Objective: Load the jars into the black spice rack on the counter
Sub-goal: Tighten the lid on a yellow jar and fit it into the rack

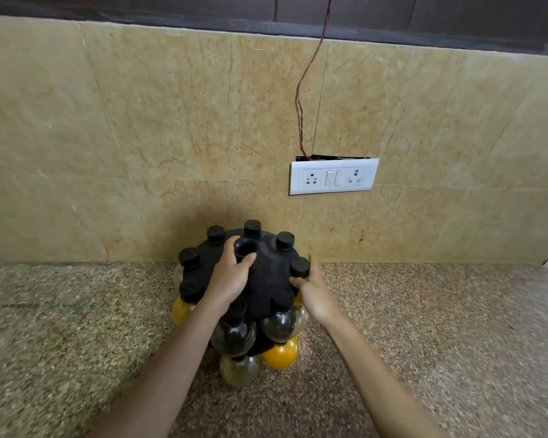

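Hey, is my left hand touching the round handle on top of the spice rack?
Touching. The head view shows the left hand with thumb and fingers curled round the handle atop the spice rack.
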